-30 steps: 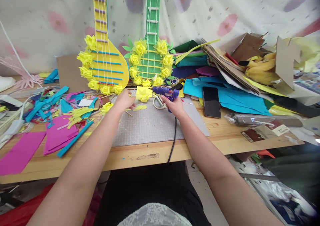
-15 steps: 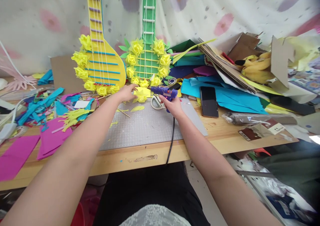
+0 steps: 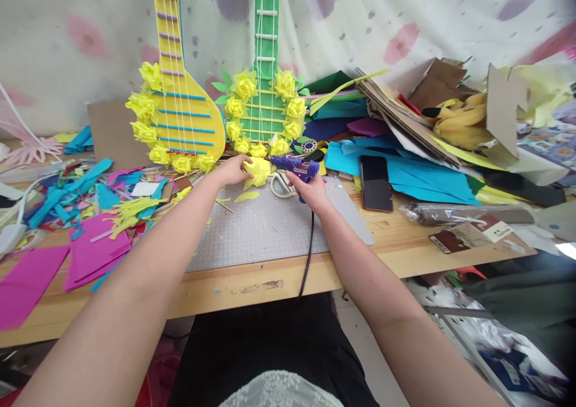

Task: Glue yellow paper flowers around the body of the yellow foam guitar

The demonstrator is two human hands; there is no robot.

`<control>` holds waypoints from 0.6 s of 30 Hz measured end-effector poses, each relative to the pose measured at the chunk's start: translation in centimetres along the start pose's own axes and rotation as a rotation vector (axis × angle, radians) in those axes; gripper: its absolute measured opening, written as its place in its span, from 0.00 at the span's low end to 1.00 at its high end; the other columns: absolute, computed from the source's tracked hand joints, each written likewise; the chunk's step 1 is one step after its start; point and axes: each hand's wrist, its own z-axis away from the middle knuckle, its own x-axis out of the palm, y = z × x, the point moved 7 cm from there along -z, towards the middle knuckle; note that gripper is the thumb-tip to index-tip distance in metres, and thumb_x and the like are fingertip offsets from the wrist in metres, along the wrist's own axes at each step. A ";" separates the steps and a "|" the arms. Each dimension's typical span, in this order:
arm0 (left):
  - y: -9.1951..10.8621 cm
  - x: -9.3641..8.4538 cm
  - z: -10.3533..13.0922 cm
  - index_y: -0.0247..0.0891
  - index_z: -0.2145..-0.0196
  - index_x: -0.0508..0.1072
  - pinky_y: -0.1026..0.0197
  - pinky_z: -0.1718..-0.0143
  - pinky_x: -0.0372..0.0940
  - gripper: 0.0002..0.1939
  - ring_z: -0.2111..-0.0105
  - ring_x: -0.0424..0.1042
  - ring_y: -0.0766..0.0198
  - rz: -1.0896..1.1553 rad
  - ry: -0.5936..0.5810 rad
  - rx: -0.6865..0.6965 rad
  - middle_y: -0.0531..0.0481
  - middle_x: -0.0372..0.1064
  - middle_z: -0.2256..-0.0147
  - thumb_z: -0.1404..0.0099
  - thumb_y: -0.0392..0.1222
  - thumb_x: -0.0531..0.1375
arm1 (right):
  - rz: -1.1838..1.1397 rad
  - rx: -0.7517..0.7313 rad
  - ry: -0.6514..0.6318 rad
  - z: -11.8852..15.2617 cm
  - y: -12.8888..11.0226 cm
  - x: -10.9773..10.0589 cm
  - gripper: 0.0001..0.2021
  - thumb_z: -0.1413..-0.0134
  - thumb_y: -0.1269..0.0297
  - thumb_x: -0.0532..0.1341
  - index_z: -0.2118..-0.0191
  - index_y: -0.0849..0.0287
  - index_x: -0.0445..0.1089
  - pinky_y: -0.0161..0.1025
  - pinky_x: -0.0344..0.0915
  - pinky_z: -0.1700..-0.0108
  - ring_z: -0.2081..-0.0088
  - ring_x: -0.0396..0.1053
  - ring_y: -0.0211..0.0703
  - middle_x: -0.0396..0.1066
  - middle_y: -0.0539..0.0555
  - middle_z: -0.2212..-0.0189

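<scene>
In the head view my right hand (image 3: 314,191) is closed round the grip of a blue glue gun (image 3: 297,166), its nozzle pointing left. My left hand (image 3: 234,170) pinches the left edge of a yellow paper flower (image 3: 258,171), just left of the nozzle. White-handled scissors (image 3: 282,185) lie below the gun, partly hidden by it. A loose yellow petal (image 3: 247,196) rests on the grey cutting mat (image 3: 256,233). Behind my hands stand a yellow paper lute (image 3: 191,116) and a green one (image 3: 264,104), both edged with yellow flowers.
Blue, pink and yellow scraps (image 3: 85,191) and magenta sheets (image 3: 96,248) cover the table's left side. A phone (image 3: 376,183) lies right of the mat, near blue sheets (image 3: 418,173) and stacked cardboard (image 3: 405,116). The gun's black cord (image 3: 308,257) hangs over the front edge.
My left hand has moved slightly right and down onto the yellow flower, which has shifted a little. My right hand and the glue gun have stayed almost still.
</scene>
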 end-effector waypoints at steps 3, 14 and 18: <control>0.1 0.1 0.1 0.42 0.60 0.74 0.58 0.59 0.64 0.20 0.64 0.72 0.56 -0.016 -0.002 -0.008 0.48 0.71 0.66 0.54 0.40 0.68 | -0.003 0.001 -0.005 0.0 0.1 0.1 0.20 0.58 0.43 0.62 0.75 0.57 0.71 0.37 0.63 0.73 0.76 0.66 0.38 0.68 0.51 0.80; 0.5 0.4 0.6 0.42 0.52 0.72 0.57 0.56 0.63 0.22 0.59 0.72 0.54 -0.163 -0.067 -0.066 0.44 0.73 0.56 0.45 0.46 0.63 | -0.012 0.007 0.002 0.0 0.2 0.2 0.20 0.58 0.44 0.63 0.74 0.58 0.71 0.36 0.64 0.73 0.76 0.66 0.38 0.68 0.51 0.80; 0.4 0.2 0.6 0.41 0.51 0.72 0.57 0.56 0.62 0.23 0.57 0.71 0.54 -0.190 -0.047 -0.061 0.44 0.72 0.54 0.43 0.50 0.61 | -0.007 0.015 0.007 0.1 0.1 0.1 0.19 0.58 0.45 0.63 0.75 0.58 0.70 0.36 0.63 0.72 0.76 0.65 0.38 0.68 0.51 0.80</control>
